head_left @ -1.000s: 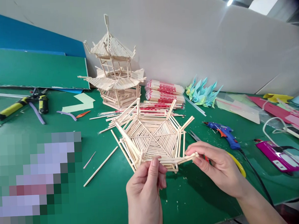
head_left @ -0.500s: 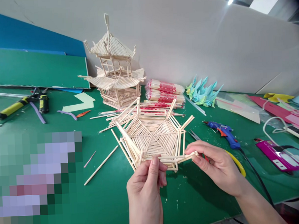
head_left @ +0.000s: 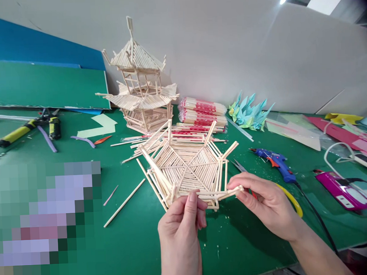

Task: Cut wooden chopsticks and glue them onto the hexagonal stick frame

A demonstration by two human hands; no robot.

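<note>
A hexagonal roof frame (head_left: 187, 167) made of thin wooden sticks lies upside down on the green table (head_left: 69, 244). My left hand (head_left: 183, 230) pinches the frame's near rim with thumb and fingers. My right hand (head_left: 265, 207) pinches the jutting corner stick at the frame's right front. Behind the frame stands a two-tier stick pagoda (head_left: 140, 82).
Packs of red-printed chopsticks (head_left: 202, 114) lie behind the frame, loose sticks (head_left: 124, 203) to its left. A blue glue gun (head_left: 277, 163), a yellow-handled tool under my right hand, a pink device (head_left: 344, 191), paper cranes (head_left: 249, 112) and yellow-handled cutters (head_left: 25, 128) lie around. A blurred patch covers the lower left.
Almost nothing has changed: both hands keep their pinch on the frame's near edge, and my left hand has shifted slightly to the right.
</note>
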